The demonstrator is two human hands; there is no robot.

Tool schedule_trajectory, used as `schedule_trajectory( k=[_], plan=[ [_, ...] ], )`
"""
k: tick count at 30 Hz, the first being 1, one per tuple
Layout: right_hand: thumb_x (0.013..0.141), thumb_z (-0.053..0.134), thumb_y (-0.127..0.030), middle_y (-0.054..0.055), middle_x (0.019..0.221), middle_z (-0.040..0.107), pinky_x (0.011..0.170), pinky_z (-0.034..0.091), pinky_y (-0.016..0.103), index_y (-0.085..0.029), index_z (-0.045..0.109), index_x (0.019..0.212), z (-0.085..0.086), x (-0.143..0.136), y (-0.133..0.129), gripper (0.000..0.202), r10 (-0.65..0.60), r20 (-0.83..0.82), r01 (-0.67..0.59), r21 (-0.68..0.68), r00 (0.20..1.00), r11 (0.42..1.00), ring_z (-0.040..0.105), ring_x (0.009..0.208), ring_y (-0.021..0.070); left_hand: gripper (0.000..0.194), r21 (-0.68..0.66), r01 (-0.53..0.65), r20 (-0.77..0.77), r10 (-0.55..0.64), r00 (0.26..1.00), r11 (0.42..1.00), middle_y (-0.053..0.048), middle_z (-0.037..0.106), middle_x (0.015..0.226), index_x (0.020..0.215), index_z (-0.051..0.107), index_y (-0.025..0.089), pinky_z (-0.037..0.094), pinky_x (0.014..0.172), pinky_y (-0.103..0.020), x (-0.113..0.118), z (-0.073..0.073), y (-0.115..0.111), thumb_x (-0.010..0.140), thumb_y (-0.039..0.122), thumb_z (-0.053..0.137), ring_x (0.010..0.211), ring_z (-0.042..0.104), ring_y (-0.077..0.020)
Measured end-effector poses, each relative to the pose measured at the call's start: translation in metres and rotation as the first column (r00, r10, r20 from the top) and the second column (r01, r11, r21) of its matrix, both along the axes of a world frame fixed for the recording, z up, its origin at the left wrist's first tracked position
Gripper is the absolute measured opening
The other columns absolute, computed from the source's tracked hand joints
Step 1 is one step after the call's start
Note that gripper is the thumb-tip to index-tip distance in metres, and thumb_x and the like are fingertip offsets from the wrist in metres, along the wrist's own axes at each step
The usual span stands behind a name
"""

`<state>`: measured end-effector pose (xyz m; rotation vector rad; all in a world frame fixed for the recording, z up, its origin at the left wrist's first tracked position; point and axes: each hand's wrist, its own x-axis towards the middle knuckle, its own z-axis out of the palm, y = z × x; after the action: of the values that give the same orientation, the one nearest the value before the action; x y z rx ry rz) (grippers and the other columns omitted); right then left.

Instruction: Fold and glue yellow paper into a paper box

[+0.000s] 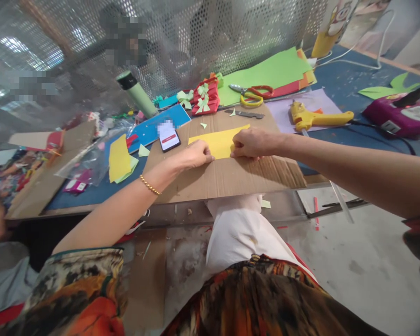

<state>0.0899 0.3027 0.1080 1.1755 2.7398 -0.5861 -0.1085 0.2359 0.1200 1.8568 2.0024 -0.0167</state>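
A strip of yellow paper lies across the brown cardboard sheet before me. Closed fingers of my left hand pinch its near left edge. At the near right edge my right hand grips the same paper, fingers curled. Just beyond the paper are a cutter knife and scissors with red and yellow handles. A phone with a lit screen rests left of the paper.
Green sheets and red folded pieces lie at the back. A yellow glue gun and a purple device with a cord stand right. A green bottle, yellow paper pieces and a plastic bag are left. Another person sits far left.
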Motion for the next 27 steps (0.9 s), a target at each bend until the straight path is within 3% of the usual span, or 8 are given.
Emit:
schedule_trajectory(
  k=[12,27],
  plan=[
    [0.102,0.067,-0.036,-0.002,0.056,0.063,0.064,0.043,0.029,-0.02,0.075,0.093,-0.013,-0.002,0.012,0.02,-0.002,0.0,0.002,0.022,1.0,1.0,0.061,0.056,0.0151,0.03,-0.021,-0.048,0.05,0.049,0.998,0.999,0.003,0.042,0.059,0.057,0.05,0.022,0.025,0.059,-0.033,-0.02,-0.005,-0.003,0.078,0.02,0.071,0.056,0.036,-0.0129],
    [0.104,0.067,-0.031,-0.003,0.054,0.058,0.065,0.042,0.027,-0.017,0.072,0.084,-0.003,-0.003,0.003,0.025,-0.019,0.04,0.018,0.022,0.999,1.0,0.057,0.055,0.0125,0.029,-0.023,-0.157,0.062,0.158,0.986,0.987,0.002,0.047,0.058,0.056,0.054,0.02,0.029,0.058,-0.029,-0.036,0.002,-0.012,0.073,0.011,0.074,0.057,0.041,-0.0128]
  ],
)
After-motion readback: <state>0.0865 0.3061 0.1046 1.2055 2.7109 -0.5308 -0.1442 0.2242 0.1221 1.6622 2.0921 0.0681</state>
